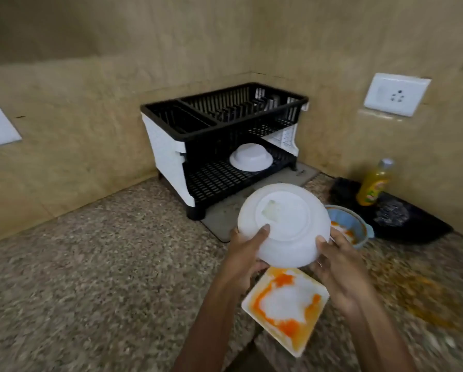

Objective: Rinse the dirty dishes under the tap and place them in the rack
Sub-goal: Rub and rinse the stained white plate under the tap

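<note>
speckled counter (pixel 104 264), dish rack (pixel 171 157), stained plate (pixel 285 307), bottle (pixel 374 183)

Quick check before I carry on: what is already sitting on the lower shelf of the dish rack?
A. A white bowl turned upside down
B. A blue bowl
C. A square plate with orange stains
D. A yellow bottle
A: a white bowl lies upside down on the lower shelf of the dish rack, while both hands hold a second white bowl in front of it.

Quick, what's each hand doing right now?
Left hand: closed on the white bowl, held upside down.
Right hand: gripping the same bowl's other side.
</note>
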The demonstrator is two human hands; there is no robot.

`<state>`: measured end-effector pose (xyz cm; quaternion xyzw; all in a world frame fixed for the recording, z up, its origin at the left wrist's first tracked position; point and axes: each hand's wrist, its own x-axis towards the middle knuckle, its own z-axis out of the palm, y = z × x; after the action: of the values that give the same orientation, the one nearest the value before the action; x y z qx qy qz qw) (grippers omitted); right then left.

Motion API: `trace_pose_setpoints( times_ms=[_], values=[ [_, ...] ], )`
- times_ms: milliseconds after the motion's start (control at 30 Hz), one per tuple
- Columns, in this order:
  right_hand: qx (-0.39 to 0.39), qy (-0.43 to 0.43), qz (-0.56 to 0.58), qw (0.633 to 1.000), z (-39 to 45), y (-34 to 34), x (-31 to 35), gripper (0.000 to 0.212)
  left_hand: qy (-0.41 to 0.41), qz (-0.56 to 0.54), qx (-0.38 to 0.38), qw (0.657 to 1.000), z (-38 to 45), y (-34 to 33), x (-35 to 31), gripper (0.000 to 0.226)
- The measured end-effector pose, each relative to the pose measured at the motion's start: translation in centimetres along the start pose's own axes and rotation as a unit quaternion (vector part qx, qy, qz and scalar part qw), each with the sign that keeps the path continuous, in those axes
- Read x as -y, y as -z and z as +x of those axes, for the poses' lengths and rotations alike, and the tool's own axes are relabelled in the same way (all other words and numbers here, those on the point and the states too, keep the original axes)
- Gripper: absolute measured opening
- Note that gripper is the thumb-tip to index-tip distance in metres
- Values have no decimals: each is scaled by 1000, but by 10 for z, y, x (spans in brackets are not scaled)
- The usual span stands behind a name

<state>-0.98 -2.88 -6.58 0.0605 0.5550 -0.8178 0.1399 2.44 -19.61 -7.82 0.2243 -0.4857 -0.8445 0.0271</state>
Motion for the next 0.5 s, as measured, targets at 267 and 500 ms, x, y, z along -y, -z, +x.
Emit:
trace_pose_setpoints(
  times_ms=[267,500],
  values=[
    [77,-67,34,994,119,-93,-3,31,-56,-17,-76,995,97,41,-58,106],
    [71,-94,13,993,227,-158,-26,37,-172,93,-196,961,191,53,-90,90]
  ],
)
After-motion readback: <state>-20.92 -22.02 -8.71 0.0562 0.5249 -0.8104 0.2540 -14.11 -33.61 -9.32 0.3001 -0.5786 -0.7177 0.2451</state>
